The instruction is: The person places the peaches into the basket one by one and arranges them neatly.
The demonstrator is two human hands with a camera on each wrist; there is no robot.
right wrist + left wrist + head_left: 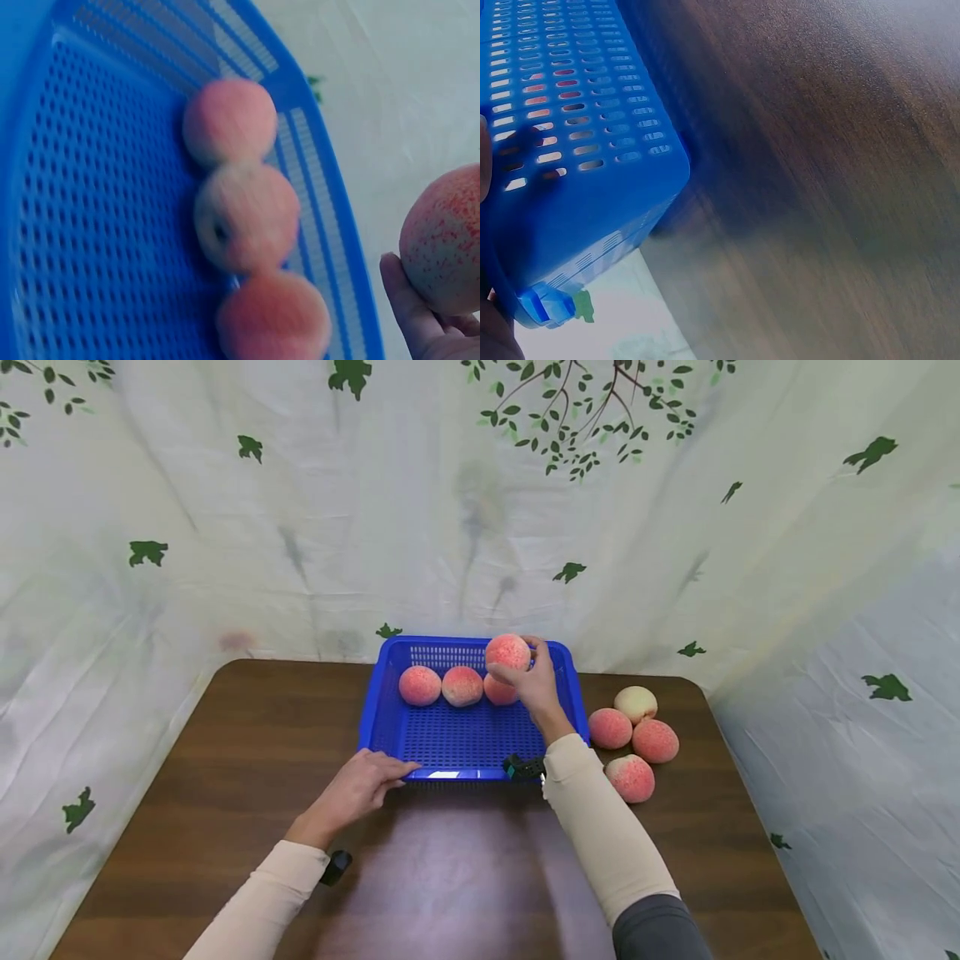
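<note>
My right hand (534,681) holds a peach (507,652) by its side, above the back right part of a blue plastic basket (450,774). Inside the basket, three more peaches sit in a row along the back wall: a left one (420,686), a middle one (462,687) and a right one (500,691), which the right hand partly hides. In the right wrist view the held peach (446,244) rests against the fingers, outside the rim. My left hand (367,783) grips the front left corner of the basket's rim; the left wrist view shows only bits of its fingers.
Right of the basket, a pale peach (636,703) and three pinkish ones, the nearest (631,778) by the right sleeve, lie on the brown wooden table (247,752). A white curtain (300,527) with leaf prints hangs behind the table and on both sides.
</note>
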